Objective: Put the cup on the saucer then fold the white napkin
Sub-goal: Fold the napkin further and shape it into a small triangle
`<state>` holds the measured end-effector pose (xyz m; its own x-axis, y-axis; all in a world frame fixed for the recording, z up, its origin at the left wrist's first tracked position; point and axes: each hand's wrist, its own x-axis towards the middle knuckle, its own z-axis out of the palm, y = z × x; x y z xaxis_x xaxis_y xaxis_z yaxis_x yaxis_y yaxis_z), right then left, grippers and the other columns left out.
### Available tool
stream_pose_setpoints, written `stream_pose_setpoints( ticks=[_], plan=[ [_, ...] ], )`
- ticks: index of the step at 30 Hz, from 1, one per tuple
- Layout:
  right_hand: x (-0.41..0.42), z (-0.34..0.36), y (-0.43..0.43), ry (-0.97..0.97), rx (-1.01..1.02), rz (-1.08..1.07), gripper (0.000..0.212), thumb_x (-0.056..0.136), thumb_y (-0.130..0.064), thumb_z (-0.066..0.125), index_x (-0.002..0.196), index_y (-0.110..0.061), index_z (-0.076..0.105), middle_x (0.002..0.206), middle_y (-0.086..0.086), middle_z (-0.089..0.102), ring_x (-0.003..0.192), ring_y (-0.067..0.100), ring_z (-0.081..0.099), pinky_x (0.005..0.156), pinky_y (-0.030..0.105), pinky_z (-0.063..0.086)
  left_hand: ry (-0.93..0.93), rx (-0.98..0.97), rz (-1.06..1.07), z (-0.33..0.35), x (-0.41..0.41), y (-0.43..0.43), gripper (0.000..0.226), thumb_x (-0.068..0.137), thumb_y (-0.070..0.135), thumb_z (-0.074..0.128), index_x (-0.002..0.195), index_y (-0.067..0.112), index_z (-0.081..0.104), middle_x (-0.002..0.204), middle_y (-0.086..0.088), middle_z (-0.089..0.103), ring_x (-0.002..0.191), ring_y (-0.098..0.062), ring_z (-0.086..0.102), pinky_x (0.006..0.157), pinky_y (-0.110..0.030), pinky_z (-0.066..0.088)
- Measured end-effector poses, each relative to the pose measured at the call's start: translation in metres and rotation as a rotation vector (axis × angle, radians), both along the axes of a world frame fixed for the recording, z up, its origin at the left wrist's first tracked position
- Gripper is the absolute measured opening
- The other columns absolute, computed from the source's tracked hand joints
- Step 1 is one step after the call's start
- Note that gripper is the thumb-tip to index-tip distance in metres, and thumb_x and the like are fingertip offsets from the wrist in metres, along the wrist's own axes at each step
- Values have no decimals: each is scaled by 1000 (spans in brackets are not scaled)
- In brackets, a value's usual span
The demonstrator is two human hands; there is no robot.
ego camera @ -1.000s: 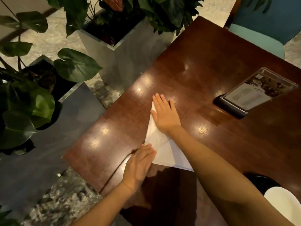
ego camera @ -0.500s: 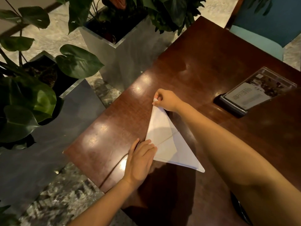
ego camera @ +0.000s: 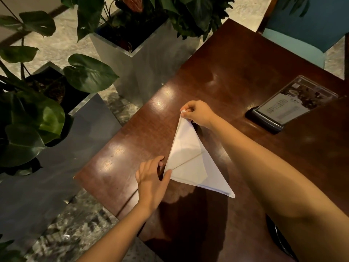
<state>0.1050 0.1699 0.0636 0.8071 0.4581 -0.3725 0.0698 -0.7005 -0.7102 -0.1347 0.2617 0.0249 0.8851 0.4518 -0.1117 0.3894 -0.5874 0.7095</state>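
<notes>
White triangular folded napkin (ego camera: 190, 163): right hand (ego camera: 197, 114) pinches its far tip, left hand (ego camera: 152, 179) thumb-pins its left corner; uneven pulling could misalign layers.

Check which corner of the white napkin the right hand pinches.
The white napkin's far corner, the triangle's tip away from the person, pinched by the right hand. The left hand touches the left corner; the near-right corner lies free.
</notes>
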Motion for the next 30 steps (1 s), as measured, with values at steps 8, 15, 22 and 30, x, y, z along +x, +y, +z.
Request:
stream_pose_setpoints(
  ticks=[8,15,22,30],
  plan=[
    [-8,4,0,-18,12,-39,17,89,-16,61,102,-5,64,74,15,62,71,22,56,82,43,52,110,-45,-62,7,5,2,28,84,27,64,111,27,56,80,21,46,92,-6,38,82,-24,21],
    [-27,10,-44,128,-403,22,30,88,-20,58,80,7,69,85,22,72,64,22,60,61,28,50,141,26,-64,10,4,2,27,85,33,63,107,19,58,79,16,48,94,-13,47,86,-27,32],
    [-61,10,-74,258,-424,44,17,81,-16,66,85,0,73,80,13,71,68,16,60,69,27,49,301,15,-109,21,10,-3,23,89,24,55,111,17,58,101,2,62,95,-18,55,74,-27,44],
    [-83,5,-83,191,-471,33,6,81,-15,65,82,-9,65,76,-2,57,74,15,51,59,22,40,401,127,-205,19,13,-3,21,91,24,56,107,10,57,109,-5,60,102,-22,56,78,-29,48]
  ],
)
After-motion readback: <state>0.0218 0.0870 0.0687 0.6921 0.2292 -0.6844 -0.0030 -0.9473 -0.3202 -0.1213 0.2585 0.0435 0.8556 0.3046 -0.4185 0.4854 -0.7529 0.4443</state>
